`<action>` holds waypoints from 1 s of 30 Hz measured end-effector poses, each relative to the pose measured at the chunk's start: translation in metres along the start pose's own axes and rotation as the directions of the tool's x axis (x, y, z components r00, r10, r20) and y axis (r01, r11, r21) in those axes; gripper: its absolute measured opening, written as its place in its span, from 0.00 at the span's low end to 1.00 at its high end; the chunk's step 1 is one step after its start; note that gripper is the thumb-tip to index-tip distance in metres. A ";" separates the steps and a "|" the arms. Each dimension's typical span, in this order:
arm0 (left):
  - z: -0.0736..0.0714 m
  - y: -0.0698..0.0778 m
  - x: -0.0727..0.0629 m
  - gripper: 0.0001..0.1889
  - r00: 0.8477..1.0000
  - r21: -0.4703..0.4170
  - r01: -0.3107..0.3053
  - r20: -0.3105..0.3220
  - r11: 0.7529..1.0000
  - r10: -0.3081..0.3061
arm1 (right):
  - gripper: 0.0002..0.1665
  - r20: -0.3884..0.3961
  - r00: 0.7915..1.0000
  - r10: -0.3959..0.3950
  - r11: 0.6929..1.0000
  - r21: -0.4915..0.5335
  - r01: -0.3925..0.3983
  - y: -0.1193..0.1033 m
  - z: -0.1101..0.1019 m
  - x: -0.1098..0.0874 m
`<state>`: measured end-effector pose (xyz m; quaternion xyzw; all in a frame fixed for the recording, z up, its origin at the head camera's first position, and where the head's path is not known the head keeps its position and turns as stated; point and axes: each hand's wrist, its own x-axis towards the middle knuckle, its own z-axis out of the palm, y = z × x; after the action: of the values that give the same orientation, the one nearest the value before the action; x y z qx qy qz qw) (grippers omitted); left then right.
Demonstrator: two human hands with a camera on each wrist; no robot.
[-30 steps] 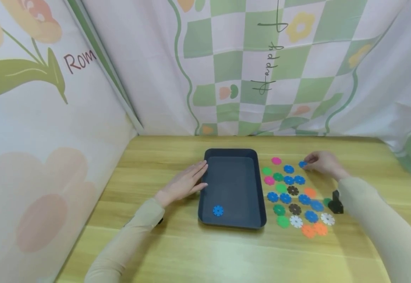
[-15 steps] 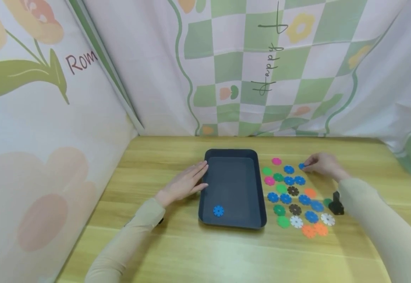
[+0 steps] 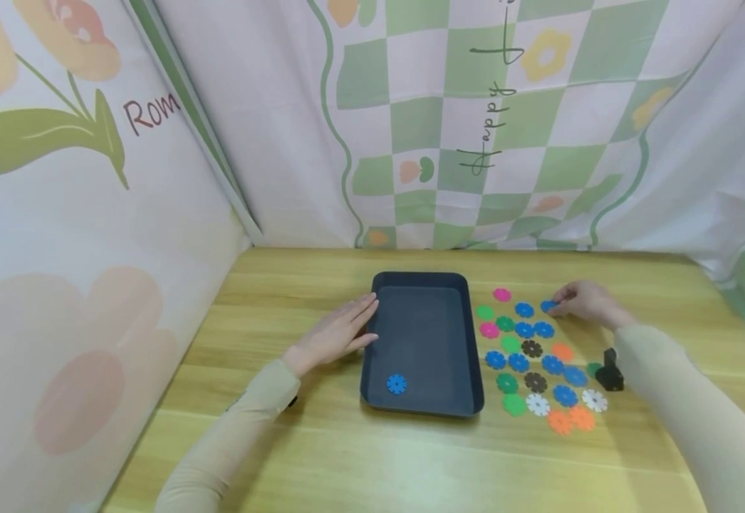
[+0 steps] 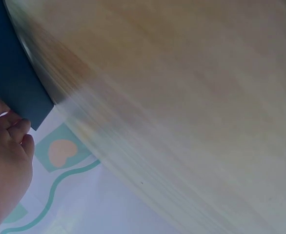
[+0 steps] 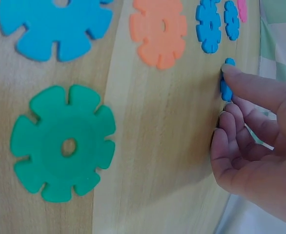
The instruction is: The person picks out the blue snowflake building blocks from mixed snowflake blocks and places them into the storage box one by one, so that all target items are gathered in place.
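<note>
On the left side of the desk [image 3: 411, 463], the left hand [image 3: 330, 336] lies with fingers extended against the left wall of the dark tray [image 3: 420, 335]; the left wrist view cuts off both. Inside the tray, a lone blue disc [image 3: 397, 385] lies flat near its near-left corner. Right of the tray, loose notched discs [image 3: 532, 348] in blue, green, pink, orange, brown and white are spread over the desk. Toward the far right corner, the right hand [image 3: 582, 301] pinches a small blue piece [image 3: 548, 306] between thumb and fingers, partly covering it; whether it touches the desk is unclear. Below the hand, a black object [image 3: 610, 374], hard to identify, partly hides a green disc [image 3: 593, 370].
</note>
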<state>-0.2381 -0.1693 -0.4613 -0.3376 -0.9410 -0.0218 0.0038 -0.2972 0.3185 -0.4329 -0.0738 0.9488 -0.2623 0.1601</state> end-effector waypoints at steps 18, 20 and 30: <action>-0.002 0.001 0.000 0.37 1.000 -0.014 0.005 0.025 1.000 -0.004 | 0.26 0.001 1.000 -0.002 0.997 0.075 0.002 0.002 0.001 -0.006; -0.002 0.001 0.000 0.37 1.000 -0.018 0.002 0.021 1.000 -0.001 | 0.25 0.014 1.000 -0.011 0.993 0.121 0.009 0.003 0.001 -0.008; 0.000 -0.001 0.000 0.37 1.000 -0.012 -0.012 -0.007 1.000 0.012 | 0.25 0.074 0.995 -0.067 0.968 0.248 0.047 -0.005 0.004 -0.015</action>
<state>-0.2387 -0.1698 -0.4614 -0.3433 -0.9388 -0.0289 0.0052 -0.2816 0.3159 -0.4301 -0.0912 0.8992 -0.3789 0.1990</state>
